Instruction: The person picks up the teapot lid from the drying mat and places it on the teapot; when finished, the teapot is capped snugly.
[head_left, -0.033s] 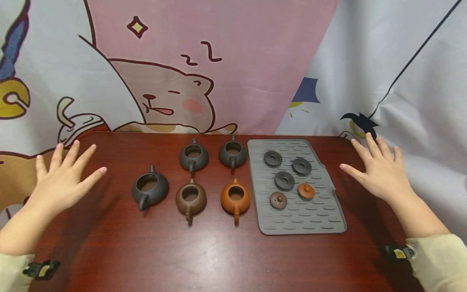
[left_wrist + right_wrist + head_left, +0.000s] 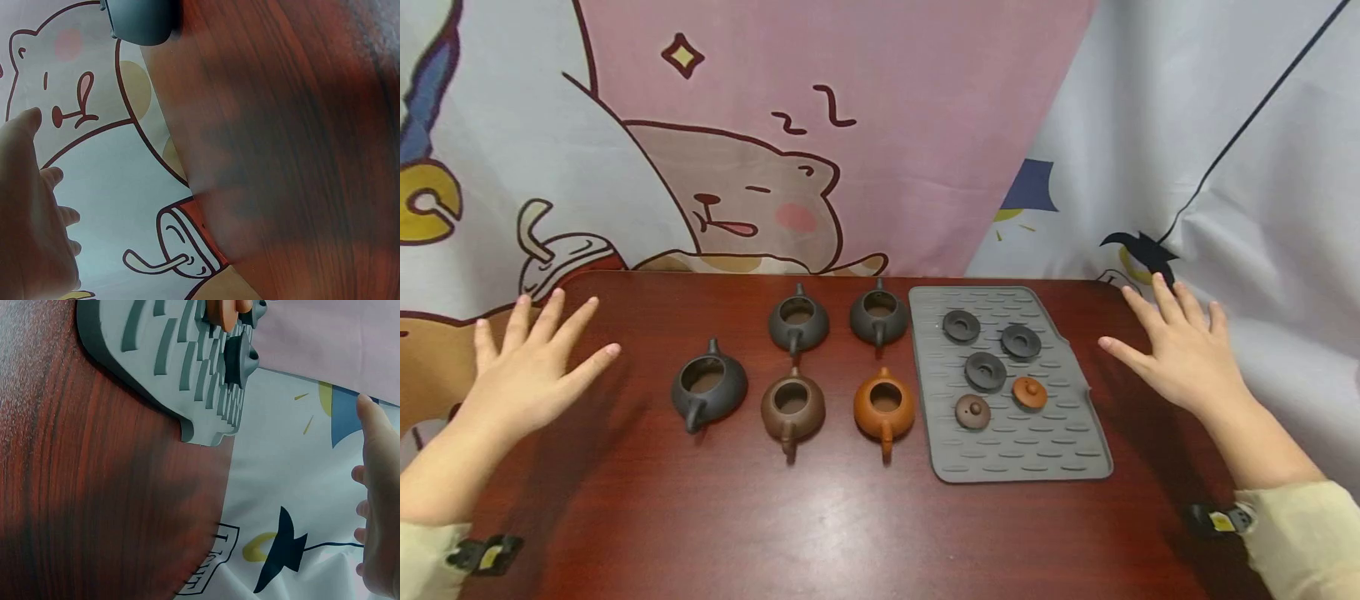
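My left hand (image 2: 527,375) hovers with spread fingers over the table's left side, holding nothing. The right hand (image 2: 1191,354) is likewise spread and bare, to the right of a grey ridged mat (image 2: 1022,454). Nearest the left hand is a dark teapot (image 2: 709,385) without a lid. Two more dark teapots, one left (image 2: 798,323) and one right (image 2: 878,317), stand farther back. In front are a brown teapot (image 2: 793,406) and an orange teapot (image 2: 884,405), both lidless. On the mat lie three dark lids (image 2: 985,372), a brown lid (image 2: 973,412) and an orange lid (image 2: 1030,392).
A reddish-brown wooden table (image 2: 760,525) carries everything. Behind it hangs a printed cloth (image 2: 910,167) with a sleeping bear, reaching the table's back edge. In the left wrist view, part of a dark teapot (image 2: 142,22) shows at the top.
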A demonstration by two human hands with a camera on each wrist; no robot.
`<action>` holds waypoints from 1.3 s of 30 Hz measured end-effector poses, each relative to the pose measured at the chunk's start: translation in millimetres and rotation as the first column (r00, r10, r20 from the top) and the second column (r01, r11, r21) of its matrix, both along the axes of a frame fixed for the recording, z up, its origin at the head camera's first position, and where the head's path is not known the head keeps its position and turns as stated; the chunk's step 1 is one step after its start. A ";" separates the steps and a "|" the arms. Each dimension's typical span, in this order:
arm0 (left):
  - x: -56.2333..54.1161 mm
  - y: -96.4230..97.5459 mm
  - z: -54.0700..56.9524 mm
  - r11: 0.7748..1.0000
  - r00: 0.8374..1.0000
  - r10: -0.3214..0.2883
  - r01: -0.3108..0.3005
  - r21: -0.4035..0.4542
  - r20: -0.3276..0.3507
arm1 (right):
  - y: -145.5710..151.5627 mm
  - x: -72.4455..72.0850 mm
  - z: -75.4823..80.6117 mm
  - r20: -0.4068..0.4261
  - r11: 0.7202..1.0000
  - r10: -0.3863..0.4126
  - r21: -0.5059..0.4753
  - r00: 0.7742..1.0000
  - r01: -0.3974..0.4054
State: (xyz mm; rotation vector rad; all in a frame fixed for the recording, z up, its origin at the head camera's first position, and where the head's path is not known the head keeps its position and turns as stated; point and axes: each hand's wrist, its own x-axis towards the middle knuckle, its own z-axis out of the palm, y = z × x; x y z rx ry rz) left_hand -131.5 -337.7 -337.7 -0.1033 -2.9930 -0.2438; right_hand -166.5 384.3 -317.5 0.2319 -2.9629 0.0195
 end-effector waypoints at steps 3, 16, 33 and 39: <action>0.2 0.3 0.4 1.000 1.000 0.003 -0.003 0.001 0.000 | -0.2 0.1 0.0 -0.003 1.000 0.004 -0.001 1.000 -0.004; 2.7 7.0 2.7 0.999 0.999 -0.019 0.020 0.027 -0.031 | -9.3 7.4 2.9 -0.053 1.000 0.014 -0.012 0.999 -0.015; 8.4 31.4 -17.6 0.941 0.965 -0.139 0.199 0.275 -0.222 | -57.4 20.1 -17.9 -0.301 0.947 0.109 -0.259 0.948 -0.191; 10.3 40.0 -33.9 0.849 0.944 -0.179 0.290 0.441 -0.277 | -80.3 21.9 -32.9 -0.337 0.905 0.122 -0.349 0.933 -0.244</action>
